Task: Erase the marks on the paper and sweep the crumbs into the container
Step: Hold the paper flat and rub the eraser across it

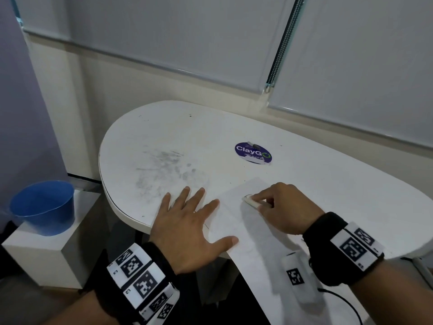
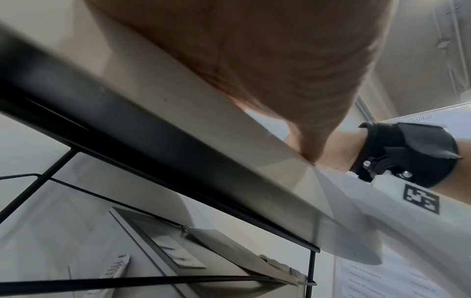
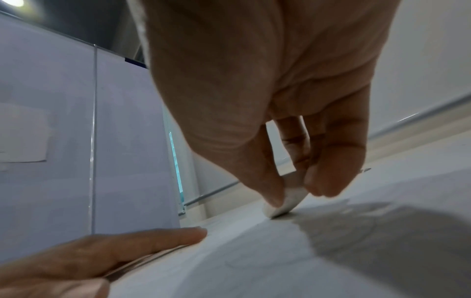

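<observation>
A white sheet of paper lies on the white table and hangs over its near edge. My left hand lies flat with spread fingers on the paper's left edge and the table. My right hand pinches a small white eraser between thumb and fingers and holds its tip down on the paper's upper part. The right wrist view shows the eraser tilted, touching the paper, with faint pencil lines near it. A blue container stands on a white box, left of and lower than the table.
Grey smudges mark the table's left part. A round purple ClayGo sticker sits further back. Window blinds and a wall close off the far side. The white box under the container stands by the table's left edge.
</observation>
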